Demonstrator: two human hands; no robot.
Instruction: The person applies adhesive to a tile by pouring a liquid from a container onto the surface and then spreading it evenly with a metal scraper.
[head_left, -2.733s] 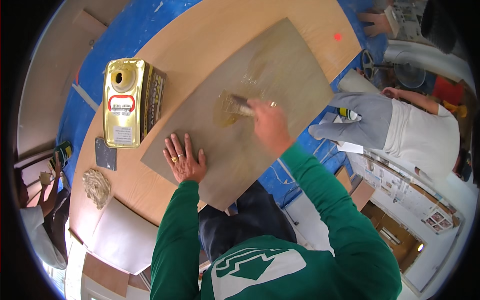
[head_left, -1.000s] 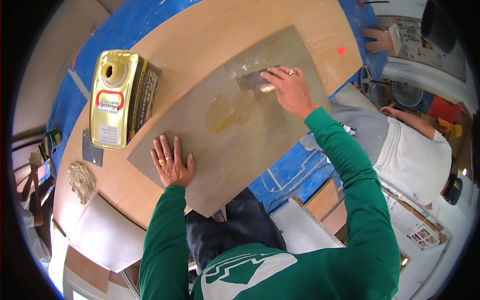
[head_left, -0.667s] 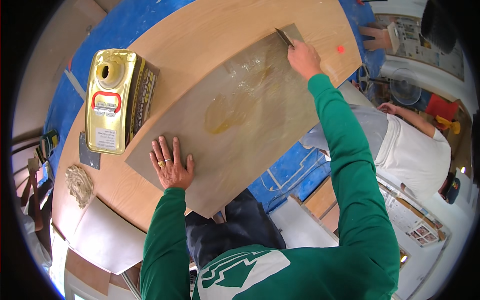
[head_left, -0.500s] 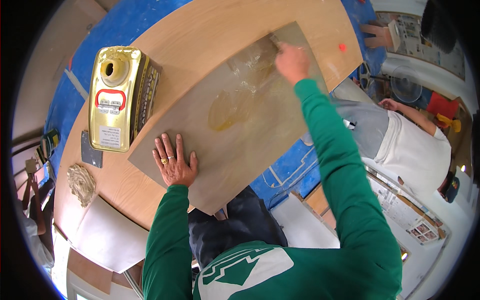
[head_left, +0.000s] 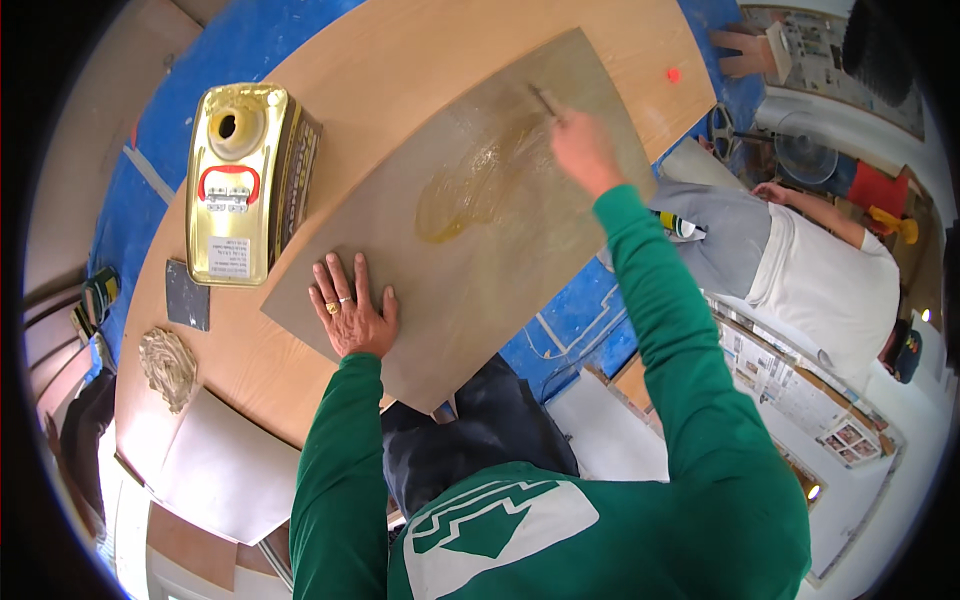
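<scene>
A brownish-grey sheet lies at a slant on the wooden board, with a wet patch of yellowish adhesive on it. My left hand presses flat on its lower left part, fingers spread, rings on two fingers. My right hand, blurred by motion, grips a thin dark spreader against the upper right of the sheet. A gold tin with a red handle and open spout stands left of the sheet. Below it lie a small dark grey plate and a crumpled beige wad.
The curved wooden board rests over a blue-covered surface. A pale sheet sits at the lower left. A co-worker in white bends at the right near a fan. Another person's dark legs show at the far left.
My right hand has swept with the spreader from mid-sheet toward the top right corner and slightly back down. The adhesive smear reaches farther along the sheet. My left hand stays planted.
</scene>
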